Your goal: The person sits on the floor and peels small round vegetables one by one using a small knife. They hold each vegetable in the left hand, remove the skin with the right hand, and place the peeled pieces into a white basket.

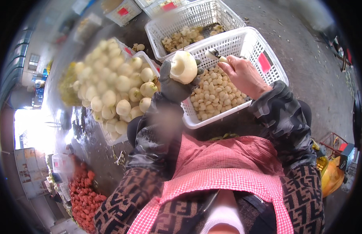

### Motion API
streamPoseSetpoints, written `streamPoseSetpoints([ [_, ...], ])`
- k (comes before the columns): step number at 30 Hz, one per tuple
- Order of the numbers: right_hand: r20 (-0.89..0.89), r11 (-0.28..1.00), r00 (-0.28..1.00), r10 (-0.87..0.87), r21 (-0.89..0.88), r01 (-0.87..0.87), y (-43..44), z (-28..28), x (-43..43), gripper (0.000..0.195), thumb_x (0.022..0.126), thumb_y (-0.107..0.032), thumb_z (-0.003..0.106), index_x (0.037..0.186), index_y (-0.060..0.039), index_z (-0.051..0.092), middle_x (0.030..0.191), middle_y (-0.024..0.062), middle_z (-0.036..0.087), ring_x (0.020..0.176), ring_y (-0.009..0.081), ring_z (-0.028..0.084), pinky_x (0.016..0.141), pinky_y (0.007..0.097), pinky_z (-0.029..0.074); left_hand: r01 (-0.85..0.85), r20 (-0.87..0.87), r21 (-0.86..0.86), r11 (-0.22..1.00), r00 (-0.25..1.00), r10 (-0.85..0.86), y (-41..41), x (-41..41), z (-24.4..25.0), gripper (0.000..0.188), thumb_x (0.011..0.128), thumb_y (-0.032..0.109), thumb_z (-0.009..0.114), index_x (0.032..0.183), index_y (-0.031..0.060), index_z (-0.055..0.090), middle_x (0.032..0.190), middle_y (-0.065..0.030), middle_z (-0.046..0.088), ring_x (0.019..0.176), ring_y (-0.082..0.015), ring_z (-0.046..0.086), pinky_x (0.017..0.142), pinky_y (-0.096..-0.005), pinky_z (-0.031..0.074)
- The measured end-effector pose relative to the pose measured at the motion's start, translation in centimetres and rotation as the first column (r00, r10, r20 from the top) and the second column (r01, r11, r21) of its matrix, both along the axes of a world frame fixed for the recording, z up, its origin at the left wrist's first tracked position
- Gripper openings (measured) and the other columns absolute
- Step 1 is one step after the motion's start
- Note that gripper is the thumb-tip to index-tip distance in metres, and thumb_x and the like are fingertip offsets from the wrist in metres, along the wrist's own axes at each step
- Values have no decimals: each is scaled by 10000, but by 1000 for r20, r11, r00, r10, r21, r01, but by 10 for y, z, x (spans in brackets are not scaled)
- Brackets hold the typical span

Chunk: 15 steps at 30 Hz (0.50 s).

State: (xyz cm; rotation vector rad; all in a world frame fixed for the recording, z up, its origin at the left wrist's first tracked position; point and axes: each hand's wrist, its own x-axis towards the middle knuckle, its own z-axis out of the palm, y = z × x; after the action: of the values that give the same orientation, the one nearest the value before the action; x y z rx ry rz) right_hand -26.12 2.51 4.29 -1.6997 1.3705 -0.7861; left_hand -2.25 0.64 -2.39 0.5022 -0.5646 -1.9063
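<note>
My left hand [175,90], in a grey glove, grips a large pale peeled root vegetable [186,68], perhaps a turnip or radish, with a scooped hollow in its side. Just right of it, my bare right hand [247,73] holds a small hand tool [224,60] by its pale handle. The tool's dark metal end points toward the vegetable, apart from it, and a whitish piece shows at its tip. Both hands are over a white perforated plastic basket [270,55]. Small rounded pale pieces [214,92] cover the basket's bottom.
Left stands a white crate [110,140] heaped with whole pale roots [123,107]. A second perforated basket [157,38] ahead holds cut scraps [186,34]. More white crates [122,13] stand beyond. Red net sacks [84,193] lie lower left, an orange bag [333,177] right.
</note>
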Motion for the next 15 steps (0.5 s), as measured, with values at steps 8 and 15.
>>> streamPoseSetpoints([
  [8,-92,964,996,4,-265,-29,15,-1,0,317,1029,-296,571,1039,19,610,805,267,671,781,432,685,681,494,521,110,-80,32,993,991,-107,5,2,-4,800,812,692,613,1312,69,567,1183,-173,666,957,-345,649,737,-452,539],
  [15,-112,910,984,140,-378,-173,20,-7,-2,288,1020,-280,577,992,6,592,772,237,668,741,428,680,657,498,522,71,-23,182,981,997,-68,8,4,0,981,789,853,473,1357,57,554,1102,-187,686,842,-335,680,736,-402,553],
])
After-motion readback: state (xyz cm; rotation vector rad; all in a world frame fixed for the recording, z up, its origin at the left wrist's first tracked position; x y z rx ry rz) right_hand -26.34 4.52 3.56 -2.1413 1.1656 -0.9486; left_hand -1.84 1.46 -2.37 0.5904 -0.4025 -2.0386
